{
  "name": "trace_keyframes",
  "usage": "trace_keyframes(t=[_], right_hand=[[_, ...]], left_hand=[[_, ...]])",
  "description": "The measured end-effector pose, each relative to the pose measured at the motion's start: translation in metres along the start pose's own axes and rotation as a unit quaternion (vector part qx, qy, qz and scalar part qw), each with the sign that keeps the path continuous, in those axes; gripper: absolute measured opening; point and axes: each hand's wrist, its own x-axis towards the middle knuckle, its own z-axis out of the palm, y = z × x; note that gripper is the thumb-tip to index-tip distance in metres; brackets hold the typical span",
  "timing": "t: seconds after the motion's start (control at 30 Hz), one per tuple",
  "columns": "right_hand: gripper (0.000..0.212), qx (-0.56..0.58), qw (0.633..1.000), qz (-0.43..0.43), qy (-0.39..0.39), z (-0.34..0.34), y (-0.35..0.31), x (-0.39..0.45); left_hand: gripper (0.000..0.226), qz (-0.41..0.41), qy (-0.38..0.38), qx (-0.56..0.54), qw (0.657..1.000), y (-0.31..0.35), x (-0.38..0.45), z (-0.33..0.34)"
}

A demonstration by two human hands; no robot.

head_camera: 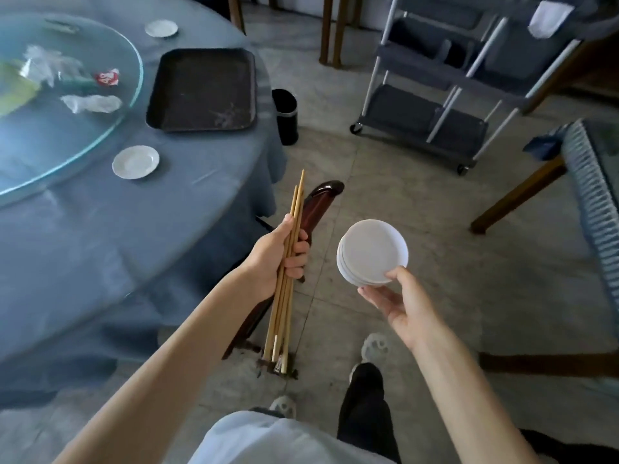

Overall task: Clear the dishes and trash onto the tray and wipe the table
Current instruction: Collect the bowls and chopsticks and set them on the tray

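- On the far left, the crumpled wrappers (90, 103) and the red packet (108, 77) lay on the glass turntable (134, 82). With both my hands full I could not have gathered them, and I judged that reaching across the glass might have spun it and scattered them.
- The tray (201, 90) sat bare on the counter (83, 229), close to its rim. A careless drop of my load onto its outer end could have tipped it toward the floor.
- Two saucers remained on the counter, the near saucer (135, 162) just beside the turntable and the far saucer (161, 28) beyond the tray. I risked forgetting the far one.
- My left hand (273, 259) was clamped round a bundle of chopsticks (288, 272), off the counter's edge and above a dark chair (318, 202). They stuck out long at both ends, so a loosened grip might have let one slide to the floor, or the upper tips could have caught the cloth.
- My right hand (402, 308) pinched a stack of small plates (372, 252) at its near rim only, thumb on top and fingers beneath, held over bare floor well apart from the tray. I thought that a tilt could have sent the top plate sliding off to break.
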Motion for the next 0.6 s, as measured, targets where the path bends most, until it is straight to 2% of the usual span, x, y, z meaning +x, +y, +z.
trace_keyframes(t=[0.37, 0.6], right_hand=[[0.029, -0.14, 0.984, 0.039, -0.103, 0.061, -0.181, 0.151], [0.034, -0.211, 0.962, 0.056, -0.165, 0.132, -0.253, 0.221]], left_hand=[[0.046, 0.096, 0.104, -0.162, 0.977, 0.055, 0.123, 0.085], [0.043, 0.158, 0.139, -0.257, 0.943, 0.106, 0.185, 0.083]])
